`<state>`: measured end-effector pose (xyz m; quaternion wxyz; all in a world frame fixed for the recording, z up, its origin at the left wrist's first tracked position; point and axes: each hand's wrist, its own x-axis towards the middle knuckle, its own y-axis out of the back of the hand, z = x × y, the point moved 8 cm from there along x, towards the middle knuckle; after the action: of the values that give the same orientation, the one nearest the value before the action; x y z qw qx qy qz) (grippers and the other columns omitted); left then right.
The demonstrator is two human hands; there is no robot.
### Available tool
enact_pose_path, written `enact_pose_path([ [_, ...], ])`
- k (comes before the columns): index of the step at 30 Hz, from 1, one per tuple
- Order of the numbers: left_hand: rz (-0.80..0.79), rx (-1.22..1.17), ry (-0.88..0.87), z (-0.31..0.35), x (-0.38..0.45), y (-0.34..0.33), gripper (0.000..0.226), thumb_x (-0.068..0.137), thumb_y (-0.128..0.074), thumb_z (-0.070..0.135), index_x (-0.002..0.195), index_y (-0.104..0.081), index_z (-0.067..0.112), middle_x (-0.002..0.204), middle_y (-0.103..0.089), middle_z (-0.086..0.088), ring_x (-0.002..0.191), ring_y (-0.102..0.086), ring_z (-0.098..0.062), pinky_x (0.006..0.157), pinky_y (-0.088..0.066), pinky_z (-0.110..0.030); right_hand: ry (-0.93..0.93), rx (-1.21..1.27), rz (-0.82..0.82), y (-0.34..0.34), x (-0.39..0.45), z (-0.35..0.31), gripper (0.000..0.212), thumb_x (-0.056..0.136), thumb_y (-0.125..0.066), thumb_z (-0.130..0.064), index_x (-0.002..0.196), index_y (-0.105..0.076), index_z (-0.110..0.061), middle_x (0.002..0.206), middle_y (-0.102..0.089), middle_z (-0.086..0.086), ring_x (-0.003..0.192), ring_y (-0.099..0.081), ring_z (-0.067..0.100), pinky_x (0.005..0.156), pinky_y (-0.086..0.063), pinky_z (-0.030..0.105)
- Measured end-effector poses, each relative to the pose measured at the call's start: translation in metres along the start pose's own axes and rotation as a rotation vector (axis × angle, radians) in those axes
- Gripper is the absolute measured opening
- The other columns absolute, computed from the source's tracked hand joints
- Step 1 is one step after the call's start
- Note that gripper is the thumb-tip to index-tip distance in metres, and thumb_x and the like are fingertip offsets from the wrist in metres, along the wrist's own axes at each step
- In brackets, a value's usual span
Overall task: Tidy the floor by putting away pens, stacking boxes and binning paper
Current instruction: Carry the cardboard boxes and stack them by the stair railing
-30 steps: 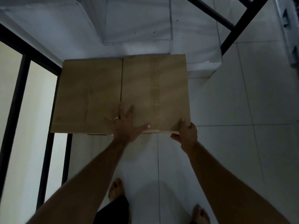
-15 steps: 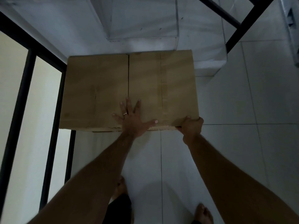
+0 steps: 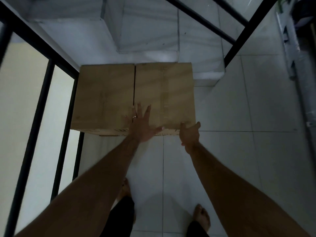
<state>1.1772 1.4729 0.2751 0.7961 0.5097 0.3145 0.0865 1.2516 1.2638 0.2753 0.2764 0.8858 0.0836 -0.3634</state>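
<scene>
- Head view: the cardboard box (image 3: 119,96) sits on the tiled floor (image 3: 239,151), at the foot of the white steps (image 3: 148,31).
- Left hand (image 3: 142,124) lies flat, fingers spread wide, on the box's top.
- Right hand (image 3: 189,134) grips the box's near right corner.

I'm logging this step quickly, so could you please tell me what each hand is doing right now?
Left hand: open, palm flat on top of the cardboard box.
Right hand: closed on the box's near right corner.
</scene>
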Motion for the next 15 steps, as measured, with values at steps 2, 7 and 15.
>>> enact_pose_path([
  [2, 0.023, -0.017, -0.017, 0.015, -0.022, 0.017, 0.118, 0.061, -0.039, 0.095, 0.153, 0.008, 0.037, 0.160, 0.025, -0.004, 0.147, 0.018, -0.034, 0.102, 0.020, -0.049, 0.073, -0.075, 0.006, 0.020, -0.021, -0.015, 0.080, 0.096, -0.051, -0.045, 0.152, -0.008, -0.008, 0.142, -0.043, 0.025, 0.119, -0.053, 0.040, 0.093, -0.051, 0.048],
  [7, 0.028, -0.026, -0.149, 0.078, -0.073, 0.071, 0.116, 0.066, -0.048, 0.089, 0.155, 0.001, 0.033, 0.163, 0.011, -0.007, 0.150, 0.008, -0.032, 0.111, 0.009, -0.053, 0.354, -0.346, 0.028, 0.094, -0.084, -0.061, 0.076, 0.097, -0.049, -0.044, 0.152, -0.014, -0.006, 0.153, -0.026, 0.025, 0.135, -0.035, 0.043, 0.105, -0.036, 0.049],
  [15, 0.051, 0.077, -0.492, 0.212, -0.134, 0.166, 0.112, 0.068, -0.039, 0.090, 0.155, -0.002, 0.030, 0.164, 0.001, -0.009, 0.151, 0.001, -0.027, 0.114, 0.003, -0.063, 0.436, -0.516, 0.245, 0.221, -0.171, -0.104, 0.065, 0.100, -0.041, -0.043, 0.152, -0.019, -0.010, 0.155, -0.022, 0.022, 0.132, -0.034, 0.042, 0.105, -0.034, 0.051],
])
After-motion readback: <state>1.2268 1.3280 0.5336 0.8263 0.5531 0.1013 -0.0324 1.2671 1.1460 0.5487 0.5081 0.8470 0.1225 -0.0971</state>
